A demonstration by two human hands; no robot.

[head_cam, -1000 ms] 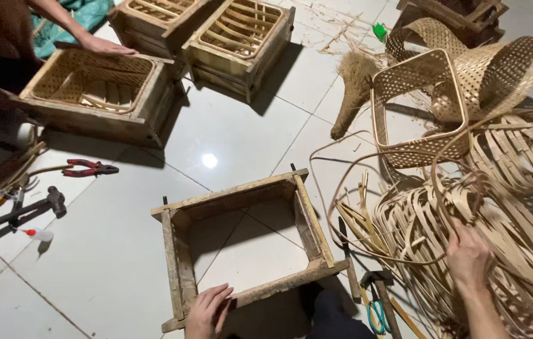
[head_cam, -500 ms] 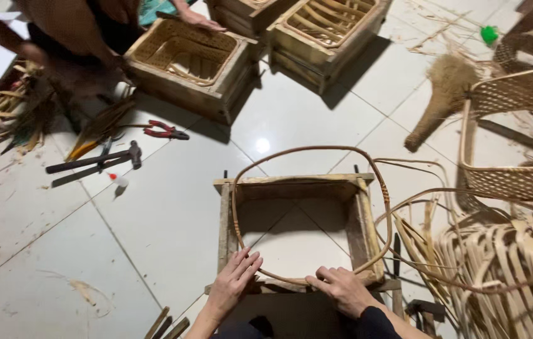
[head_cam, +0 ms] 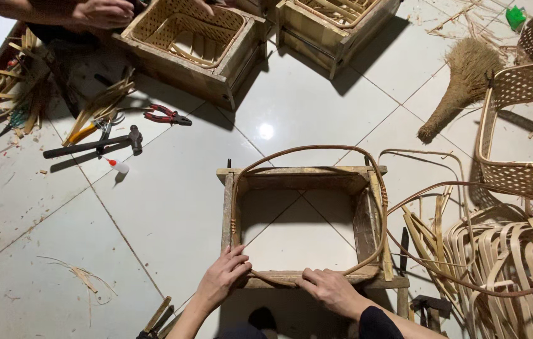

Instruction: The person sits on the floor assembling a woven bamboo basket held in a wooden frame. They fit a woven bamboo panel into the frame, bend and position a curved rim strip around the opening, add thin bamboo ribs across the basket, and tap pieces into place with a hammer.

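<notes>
Two bare hands, one dark sleeve

The left hand (head_cam: 224,276) is bare, with no glove, ring or watch showing, and its forearm is uncovered down to the picture's lower edge. The right hand (head_cam: 329,290) is likewise bare; a dark, near-black sleeve (head_cam: 376,323) covers that arm from just past the wrist, its cuff plain and unmarked

The floor (head_cam: 153,207) is made of large pale tiles with thin grey joints, and it looks a little dusty. A lamp from above gives one small bright reflection (head_cam: 266,131) on a glossy tile, and the objects on the floor throw dark, sharp shadows. Thin straw scraps (head_cam: 84,276) lie on the tiles at the lower left.
</notes>
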